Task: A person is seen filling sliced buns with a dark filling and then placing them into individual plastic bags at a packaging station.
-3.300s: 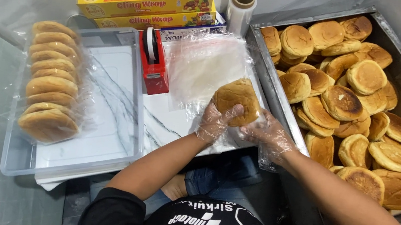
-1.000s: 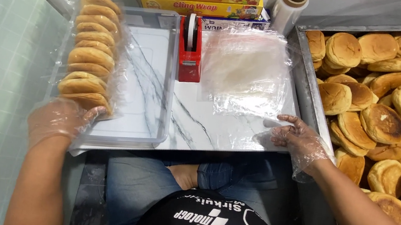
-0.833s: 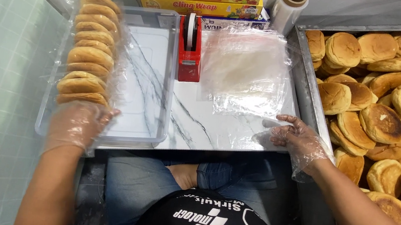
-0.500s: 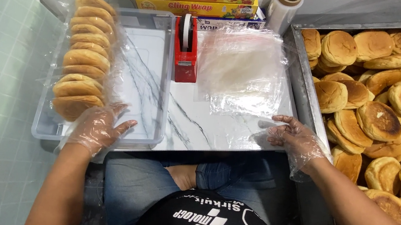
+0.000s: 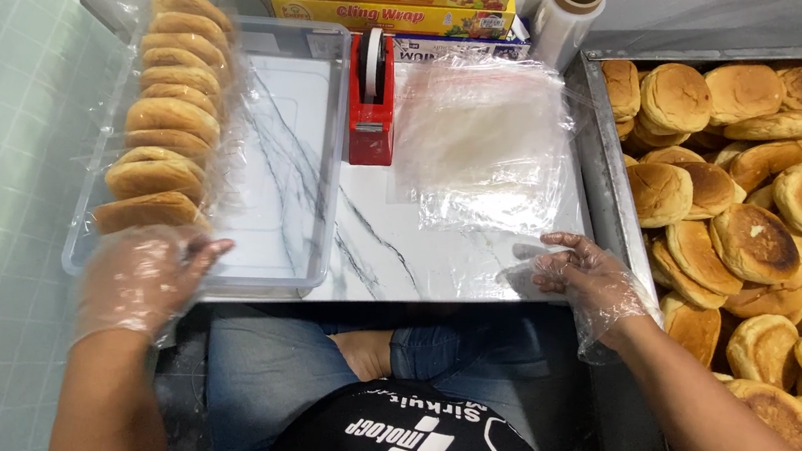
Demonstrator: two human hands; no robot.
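Left hand (image 5: 142, 277), gloved, fingers loosely spread, holds nothing, touching near rim of clear tray (image 5: 313, 155) by bagged bun row (image 5: 168, 108). Right hand (image 5: 588, 279), gloved, open, rests on marble tabletop (image 5: 417, 258) beside plastic bag stack (image 5: 486, 140). Metal bin (image 5: 599, 147) heaped with loose buns (image 5: 753, 225), right edge cut off. Red tape dispenser (image 5: 372, 101) between tray and bags.

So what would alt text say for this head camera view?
Gloved left hand rests at the near end of a row of wrapped buns in a clear tray; gloved right hand lies on the marble board, beside a metal bin of buns.
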